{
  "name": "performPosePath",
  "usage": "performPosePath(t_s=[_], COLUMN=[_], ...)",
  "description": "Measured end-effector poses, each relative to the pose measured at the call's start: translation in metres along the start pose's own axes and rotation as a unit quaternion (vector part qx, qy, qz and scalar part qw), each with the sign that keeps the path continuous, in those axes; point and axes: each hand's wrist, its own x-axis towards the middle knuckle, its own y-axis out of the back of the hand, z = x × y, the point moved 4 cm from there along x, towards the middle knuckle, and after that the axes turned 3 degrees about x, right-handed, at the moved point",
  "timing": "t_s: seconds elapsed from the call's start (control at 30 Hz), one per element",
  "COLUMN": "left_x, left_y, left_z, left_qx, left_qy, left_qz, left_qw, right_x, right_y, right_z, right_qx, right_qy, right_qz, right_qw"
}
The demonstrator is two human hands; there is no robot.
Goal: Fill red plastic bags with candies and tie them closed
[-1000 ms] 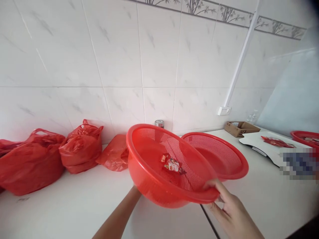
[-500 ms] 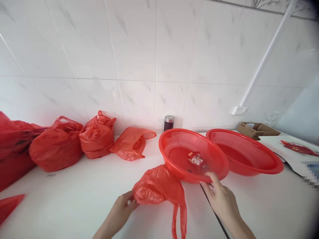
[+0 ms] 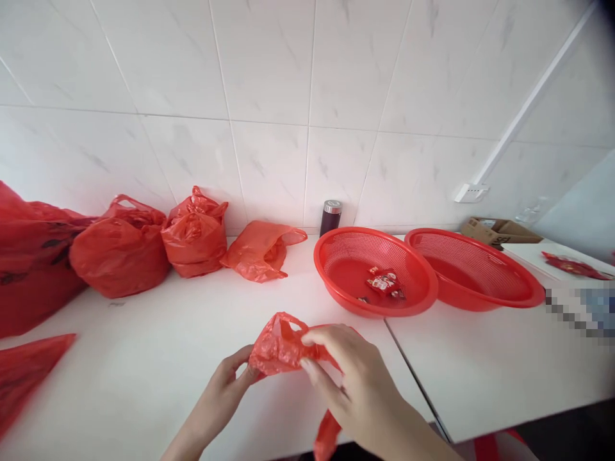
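Note:
A crumpled red plastic bag [image 3: 276,352] is held above the white table between both hands. My left hand [image 3: 225,384] is closed on its left edge, thumb in front. My right hand [image 3: 355,378] pinches the bag's right part near a handle loop, and a loose strip of the bag dangles below it. What the bag contains, if anything, I cannot see. Just beyond the hands stands a red plastic basket [image 3: 331,282] with several small red-and-white packets [image 3: 383,282] at its bottom.
A second red basket [image 3: 521,294] touches the first on its right. Filled red bags [image 3: 120,262] line the wall at left, beside a flat red bag [image 3: 257,253]. A dark flask [image 3: 330,218], a cardboard box [image 3: 516,230] and a table seam [image 3: 413,371] also show.
My right hand has left the near rim of the basket and moved left onto the bag. The bag has drawn away from the basket and is more bunched up. The view has tilted down.

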Motion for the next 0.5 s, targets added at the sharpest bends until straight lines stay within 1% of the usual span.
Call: performPosePath(t_s=[0.07, 0.1, 0.13, 0.2, 0.27, 0.4, 0.43, 0.47, 0.5], left_x=[-0.004, -0.007, -0.01, -0.016, -0.021, -0.02, -0.018, -0.016, -0.015], left_y=[0.004, 0.008, 0.013, 0.023, 0.031, 0.041, 0.047, 0.054, 0.063], left_z=[-0.005, -0.009, -0.015, -0.028, -0.041, -0.055, -0.057, -0.058, -0.058], left_qx=[0.002, 0.008, 0.011, 0.0, -0.037, -0.13, -0.149, -0.162, -0.172], left_qy=[0.0, 0.005, 0.014, 0.039, 0.056, 0.039, 0.031, 0.027, 0.027], left_qz=[-0.011, -0.006, 0.005, 0.042, 0.079, 0.098, 0.111, 0.136, 0.173], left_qw=[1.0, 1.0, 1.0, 0.998, 0.995, 0.986, 0.982, 0.977, 0.969], right_x=[0.004, 0.004, 0.002, -0.004, -0.01, -0.013, -0.011, -0.009, -0.007], right_y=[-0.023, -0.034, -0.043, -0.054, -0.059, -0.059, -0.056, -0.051, -0.046], right_z=[0.018, 0.029, 0.04, 0.055, 0.062, 0.07, 0.074, 0.078, 0.083], right_qx=[-0.058, -0.08, -0.093, -0.092, -0.085, -0.082, -0.069, -0.052, -0.035], right_qy=[-0.022, -0.041, -0.06, -0.092, -0.103, -0.091, -0.099, -0.115, -0.131], right_qz=[-0.074, -0.107, -0.133, -0.156, -0.158, -0.152, -0.137, -0.114, -0.083], right_qw=[0.995, 0.99, 0.985, 0.979, 0.978, 0.981, 0.983, 0.986, 0.987])
